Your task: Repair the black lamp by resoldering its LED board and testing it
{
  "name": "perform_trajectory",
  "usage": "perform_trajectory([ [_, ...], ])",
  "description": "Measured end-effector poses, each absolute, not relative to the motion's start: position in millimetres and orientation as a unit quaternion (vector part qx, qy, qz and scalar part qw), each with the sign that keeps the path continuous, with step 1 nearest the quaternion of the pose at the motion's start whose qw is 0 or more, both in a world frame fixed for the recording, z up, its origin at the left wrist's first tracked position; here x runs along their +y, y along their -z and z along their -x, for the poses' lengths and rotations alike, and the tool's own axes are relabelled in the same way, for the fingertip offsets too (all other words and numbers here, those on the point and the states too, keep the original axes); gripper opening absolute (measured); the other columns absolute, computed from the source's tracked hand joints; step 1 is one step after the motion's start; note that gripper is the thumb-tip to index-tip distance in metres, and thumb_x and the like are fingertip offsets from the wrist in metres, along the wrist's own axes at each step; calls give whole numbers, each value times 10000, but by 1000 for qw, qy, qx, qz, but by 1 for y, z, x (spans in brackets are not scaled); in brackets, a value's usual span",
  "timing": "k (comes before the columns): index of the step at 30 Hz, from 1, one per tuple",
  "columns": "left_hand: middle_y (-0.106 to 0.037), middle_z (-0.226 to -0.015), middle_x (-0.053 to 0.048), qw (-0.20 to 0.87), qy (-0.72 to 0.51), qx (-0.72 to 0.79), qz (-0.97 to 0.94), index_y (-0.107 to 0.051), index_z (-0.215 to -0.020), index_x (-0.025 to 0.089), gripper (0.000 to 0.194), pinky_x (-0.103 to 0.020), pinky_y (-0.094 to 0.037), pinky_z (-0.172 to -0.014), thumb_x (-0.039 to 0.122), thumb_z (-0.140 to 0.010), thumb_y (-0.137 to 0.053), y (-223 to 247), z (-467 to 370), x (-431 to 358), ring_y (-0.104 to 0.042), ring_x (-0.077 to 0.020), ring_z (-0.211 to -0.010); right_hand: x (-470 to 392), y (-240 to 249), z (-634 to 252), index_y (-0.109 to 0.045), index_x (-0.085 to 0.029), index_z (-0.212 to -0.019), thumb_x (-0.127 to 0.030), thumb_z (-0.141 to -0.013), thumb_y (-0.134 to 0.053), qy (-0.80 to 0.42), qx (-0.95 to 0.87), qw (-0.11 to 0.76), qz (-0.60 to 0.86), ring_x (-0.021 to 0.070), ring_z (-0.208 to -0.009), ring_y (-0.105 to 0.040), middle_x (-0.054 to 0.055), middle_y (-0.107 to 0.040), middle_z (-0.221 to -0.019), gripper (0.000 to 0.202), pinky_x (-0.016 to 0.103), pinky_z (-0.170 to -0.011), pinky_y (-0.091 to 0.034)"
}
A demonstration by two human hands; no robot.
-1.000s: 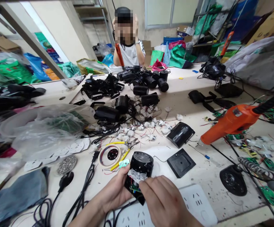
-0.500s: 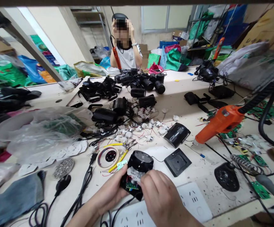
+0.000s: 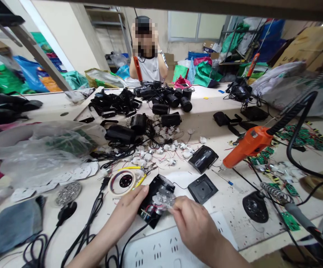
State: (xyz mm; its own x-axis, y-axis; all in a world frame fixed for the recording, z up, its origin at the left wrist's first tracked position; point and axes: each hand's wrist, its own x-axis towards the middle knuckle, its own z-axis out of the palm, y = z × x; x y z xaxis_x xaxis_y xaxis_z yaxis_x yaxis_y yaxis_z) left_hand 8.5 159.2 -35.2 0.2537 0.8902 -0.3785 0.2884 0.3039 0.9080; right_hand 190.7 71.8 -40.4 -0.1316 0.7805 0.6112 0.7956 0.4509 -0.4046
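just beyond the white power strip (image 3: pixel 150 249) at the near side of the table (image 3: pixel 107 208), the person's left hand (image 3: pixel 128 208) grips an opened black housing (image 3: pixel 153 189), thumb laid along its side and the other fingers mostly hidden. the housing is held tilted, and coloured wires (image 3: pixel 148 213) show at its near end. the right hand (image 3: pixel 196 225) is closed, its fingertips pinching the edge of a clear plastic piece (image 3: pixel 164 199) at the housing's open side. a black cable (image 3: pixel 133 235) runs from the near end of the housing down over the power strip.

to the left of the housing lies a roll of tape (image 3: pixel 122 181), with yellow-handled pliers (image 3: pixel 141 181) right beside it. to the right, near the right hand, a square black panel (image 3: pixel 202 188) lies flat, and behind it sits a curved black cover (image 3: pixel 203 159). farther right an orange power screwdriver (image 3: pixel 248 146) slants down toward a thin shaft with a blue end (image 3: pixel 230 182). small white-and-silver motors (image 3: pixel 147 156) are strewn behind the pliers, with black cylinders (image 3: pixel 120 134) beyond them. across the table is another person (image 3: pixel 152 69) in a white shirt, both hands raised to the head.
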Motion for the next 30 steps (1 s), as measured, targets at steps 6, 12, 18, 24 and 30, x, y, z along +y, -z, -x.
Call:
perform_trajectory([
  [6,-693,-860,-43,387,-238,557,-695,-698,-903,229,237,-301,-405,-775,444,-822,-642,30,-3,165,-597,-259,-826,61,52,-241,-542,-151,-980,-121,-1032,-363,47,-766,390,508,194,-849,-681,86,-658,-876,188,290,-753,-593],
  [12,-609,-793,-54,159,-348,553,-741,-687,-807,221,171,-293,-373,-721,390,-783,-677,6,-6,168,-544,-228,-756,50,63,-278,-578,-154,-968,-81,-996,-401,98,-748,361,549,191,-884,-687,95,-662,-918,193,271,-805,-595],
  [18,-553,-555,25,275,-266,434,-816,-656,-756,213,134,-237,-341,-528,243,-843,-559,-1,-56,140,-459,-130,-500,55,80,-290,-616,-148,-960,-46,-966,-391,151,-722,337,584,216,-938,-674,136,-649,-1025,247,282,-790,-589],
  [24,-558,-872,-40,330,-221,363,-843,-613,-883,204,274,-259,-469,-641,30,-713,-487,22,-93,112,-571,-165,-759,53,84,-298,-573,-182,-915,-38,-957,-372,57,-725,355,587,222,-965,-629,126,-604,-1082,250,339,-807,-578],
  [30,-525,-1060,-62,355,-174,405,-824,-567,-1156,209,395,-367,-509,-861,91,-780,-602,21,-103,127,-592,-208,-942,53,79,-298,-542,-189,-971,-30,-962,-391,-11,-729,380,569,229,-1061,-586,110,-576,-1150,219,366,-880,-541],
])
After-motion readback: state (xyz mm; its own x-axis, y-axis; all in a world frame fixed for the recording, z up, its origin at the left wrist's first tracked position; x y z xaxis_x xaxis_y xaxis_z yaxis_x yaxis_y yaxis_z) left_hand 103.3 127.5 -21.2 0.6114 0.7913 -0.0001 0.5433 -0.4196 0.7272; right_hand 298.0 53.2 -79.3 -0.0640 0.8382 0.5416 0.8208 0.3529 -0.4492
